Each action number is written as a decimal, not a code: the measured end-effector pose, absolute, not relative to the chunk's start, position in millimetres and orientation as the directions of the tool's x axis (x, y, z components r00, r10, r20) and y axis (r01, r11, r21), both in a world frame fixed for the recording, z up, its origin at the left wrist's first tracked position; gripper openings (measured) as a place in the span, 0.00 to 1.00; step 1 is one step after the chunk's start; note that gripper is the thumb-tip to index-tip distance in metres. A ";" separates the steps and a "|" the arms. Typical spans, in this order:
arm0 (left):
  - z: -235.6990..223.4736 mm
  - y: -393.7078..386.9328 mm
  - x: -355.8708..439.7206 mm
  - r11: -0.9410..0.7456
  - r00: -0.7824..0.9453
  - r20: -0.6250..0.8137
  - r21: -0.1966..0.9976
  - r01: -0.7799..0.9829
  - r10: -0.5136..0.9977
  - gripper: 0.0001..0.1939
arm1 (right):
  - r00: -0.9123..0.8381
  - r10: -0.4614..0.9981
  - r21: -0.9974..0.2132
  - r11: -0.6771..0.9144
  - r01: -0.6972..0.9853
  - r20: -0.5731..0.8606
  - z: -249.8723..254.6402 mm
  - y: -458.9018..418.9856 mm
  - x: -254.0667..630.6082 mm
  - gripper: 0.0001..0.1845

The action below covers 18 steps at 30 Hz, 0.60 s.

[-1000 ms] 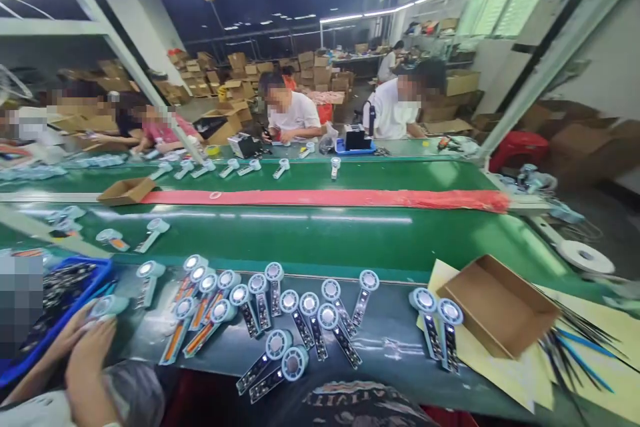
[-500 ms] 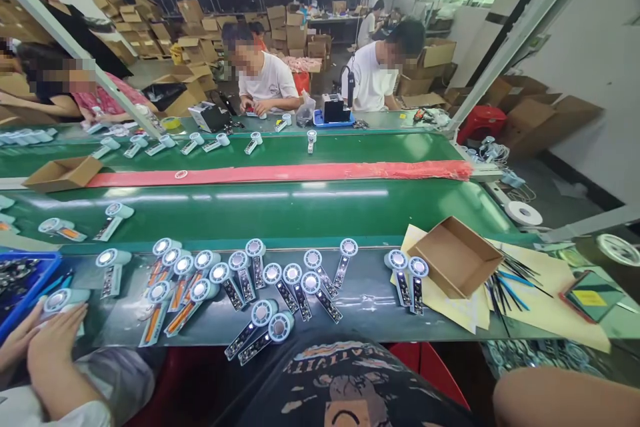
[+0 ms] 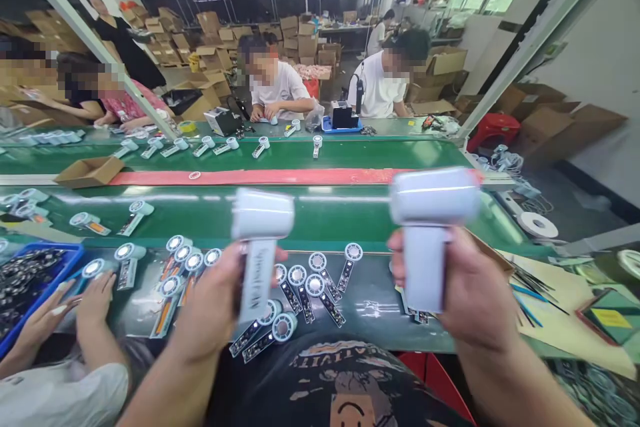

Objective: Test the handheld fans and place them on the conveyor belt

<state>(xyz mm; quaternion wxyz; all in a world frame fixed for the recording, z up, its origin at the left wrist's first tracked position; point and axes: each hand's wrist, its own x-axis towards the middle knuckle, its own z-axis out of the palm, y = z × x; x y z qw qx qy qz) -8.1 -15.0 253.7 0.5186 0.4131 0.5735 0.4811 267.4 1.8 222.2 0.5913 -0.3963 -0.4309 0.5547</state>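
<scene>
My left hand (image 3: 207, 303) is closed round the handle of a pale blue handheld fan (image 3: 263, 215), its cylindrical head on top and lettering on the handle. A second handheld fan (image 3: 434, 197), blurred and with a plain side towards me, is gripped by my right hand (image 3: 475, 293). Both are raised above the bench, heads up. Beneath and between them, several open-handled fans (image 3: 316, 285) with circuit boards showing lie on the dark bench. Parts of the fans on the bench are hidden behind my hands.
At my left, a co-worker's hands (image 3: 97, 297) are by a fan beside a blue tray (image 3: 75, 255) of small dark parts. A green conveyor (image 3: 340, 213) runs beyond the bench. Paper and wires (image 3: 530, 293) lie at right, near a partly hidden cardboard box (image 3: 493, 257).
Both my hands have come into view, each lifting a handheld fan above the bench. The camera has turned slightly left. The co-worker's hands at left have shifted and opened out.
</scene>
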 end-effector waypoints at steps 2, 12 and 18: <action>228.6 -2.1 24.0 0.197 -0.138 -0.228 0.958 -0.208 0.964 0.18 | -0.028 0.999 -0.916 0.031 -0.400 0.046 212.7 6.8 250.4 0.17; 184.8 8.1 67.2 0.126 0.019 -0.131 0.888 -0.443 0.991 0.31 | -0.058 0.990 -0.901 0.091 -0.424 0.127 178.4 23.3 211.8 0.27; 180.2 9.9 61.4 0.191 0.079 -0.175 0.849 -0.492 0.981 0.24 | -0.059 0.997 -0.919 0.024 -0.393 0.051 173.5 24.7 215.9 0.26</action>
